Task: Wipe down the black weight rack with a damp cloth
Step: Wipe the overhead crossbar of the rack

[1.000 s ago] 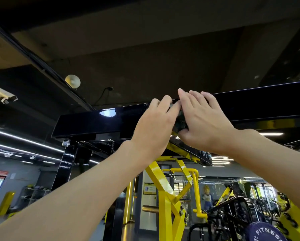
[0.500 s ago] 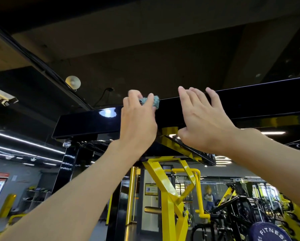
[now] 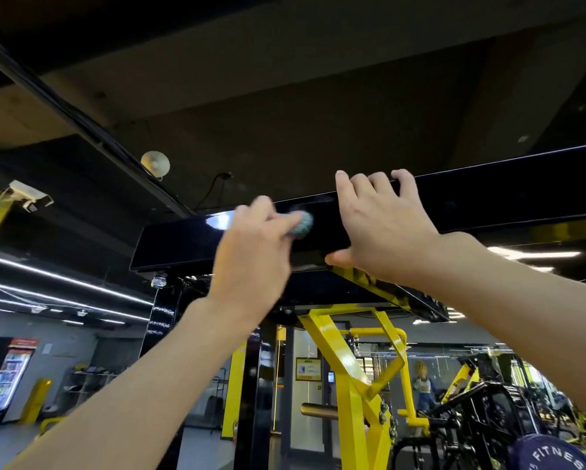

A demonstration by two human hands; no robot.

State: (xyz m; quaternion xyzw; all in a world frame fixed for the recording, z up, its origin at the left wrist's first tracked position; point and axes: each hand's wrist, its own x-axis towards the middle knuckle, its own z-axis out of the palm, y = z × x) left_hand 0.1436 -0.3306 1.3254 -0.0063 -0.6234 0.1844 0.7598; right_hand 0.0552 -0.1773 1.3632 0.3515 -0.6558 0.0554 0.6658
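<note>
The black weight rack's glossy top crossbeam (image 3: 183,244) runs overhead from left to right. My left hand (image 3: 251,256) grips a small balled blue-grey cloth (image 3: 301,224) and presses it against the beam's front face; the hand is motion-blurred. My right hand (image 3: 383,228) rests on the beam just to the right, fingers hooked over its top edge and thumb under its lower edge. Most of the cloth is hidden in my left fingers.
A black upright post (image 3: 161,320) supports the beam's left end. Yellow frame members (image 3: 335,347) and a yellow-black brace (image 3: 386,290) sit below the beam. A security camera (image 3: 27,195) and a dome fixture (image 3: 155,162) hang at upper left. Gym machines fill the lower right.
My left hand has taken the cloth from the beam's top edge down onto its front face, after first sliding left away from my right hand. My right hand has stayed on the beam.
</note>
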